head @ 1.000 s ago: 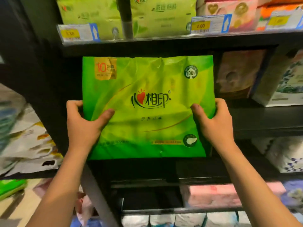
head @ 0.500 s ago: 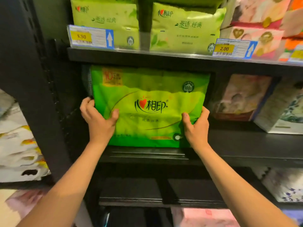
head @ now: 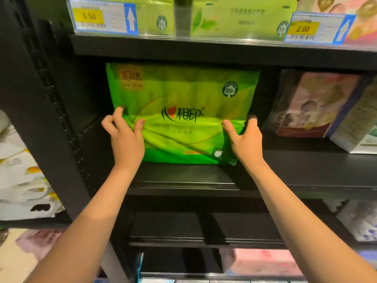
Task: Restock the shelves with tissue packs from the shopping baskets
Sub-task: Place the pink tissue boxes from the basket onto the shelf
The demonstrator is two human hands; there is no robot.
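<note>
a green tissue pack (head: 183,111) (red heart logo, glossy wrap) stands upright on the black shelf (head: 295,170), its lower corners gripped by left hand (head: 125,139) and right hand (head: 244,141).

My left grip (head: 126,137) and right grip (head: 244,139) hold a green tissue pack (head: 183,111) upright by its lower corners on a black shelf (head: 306,170), thumbs pressed to its front. Boxed tissues (head: 310,103) stand just beside it on the right. Above, price tags reading 5.50 (head: 102,17) and 2.00 (head: 318,28) front more green packs (head: 234,17).
</note>
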